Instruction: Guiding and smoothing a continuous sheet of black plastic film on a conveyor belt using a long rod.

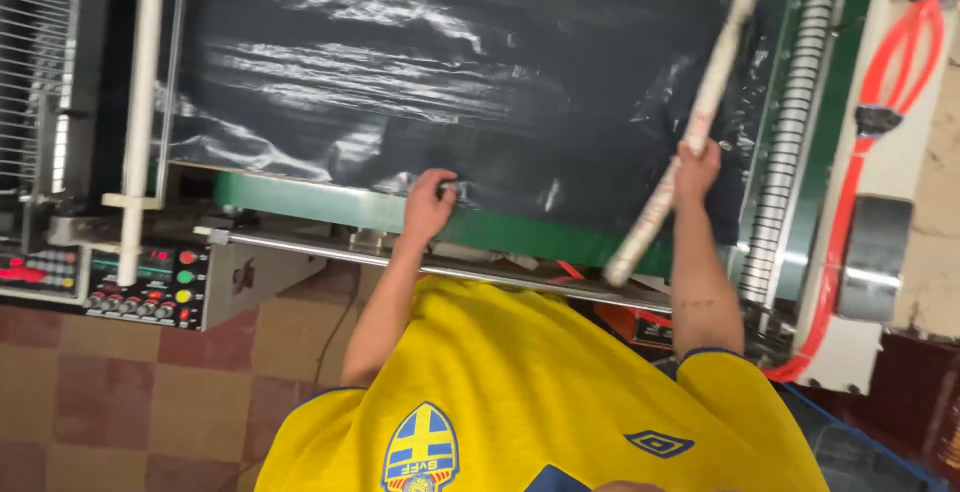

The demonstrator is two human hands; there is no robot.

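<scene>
Between hands (428, 204) (697, 167): black film (450, 82); right grips white tube (690, 132).

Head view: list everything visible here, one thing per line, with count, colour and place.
plastic sheet: one, black and glossy, spread over the machine bed
machine frame edge: one, green, along the sheet's near side
long tube: one, off-white, slanting across the sheet's right part
upright pipe: one, white, left of the sheet
control panel: one, black with coloured lights and knobs, lower left
hoses: orange-red, far right
floor tiles: brown and tan, lower left
left hand: on the sheet's near edge
right hand: gripping the long tube
</scene>
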